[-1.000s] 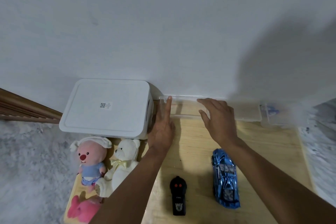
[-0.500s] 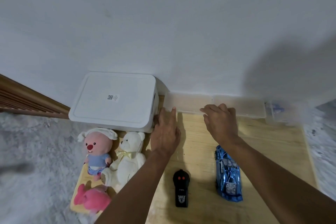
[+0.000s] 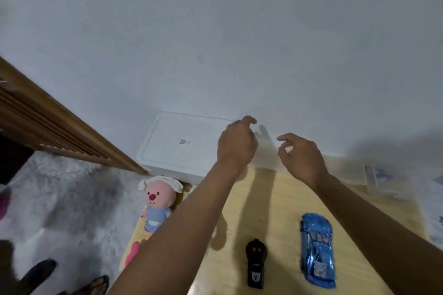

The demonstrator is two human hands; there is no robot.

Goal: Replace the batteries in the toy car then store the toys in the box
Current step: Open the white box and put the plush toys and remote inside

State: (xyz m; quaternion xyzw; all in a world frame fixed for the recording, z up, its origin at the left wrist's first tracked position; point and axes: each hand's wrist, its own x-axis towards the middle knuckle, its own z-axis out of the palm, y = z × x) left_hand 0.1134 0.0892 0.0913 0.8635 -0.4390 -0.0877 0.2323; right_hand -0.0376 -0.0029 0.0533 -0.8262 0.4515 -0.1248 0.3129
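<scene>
One blue toy car (image 3: pixel 317 249), one black remote (image 3: pixel 256 262), one white lidded box (image 3: pixel 182 143), pink plush (image 3: pixel 158 201) lying on wooden table (image 3: pixel 275 211), left hand (image 3: pixel 236 145) and right hand (image 3: pixel 300 154) hovering loosely curled, gripping nothing clearly visible, white wall (image 3: pixel 215 31) behind

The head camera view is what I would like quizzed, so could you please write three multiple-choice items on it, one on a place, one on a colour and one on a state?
1. Where does the black remote lie relative to the toy car?
A. On the side of the car toward the plush toys
B. On top of the car
C. Inside the white box

2. What colour is the toy car?
A. Red
B. Blue
C. Green

3. What is the state of the white storage box?
A. Lid off
B. Tipped on its side
C. Lid on

Answers:
1. A, since the remote lies on the wooden board between the car and the pink-faced plush, apart from both.
2. B, since its shiny body is blue all over.
3. C, since the flat lid with its small code label covers the whole top.
</scene>
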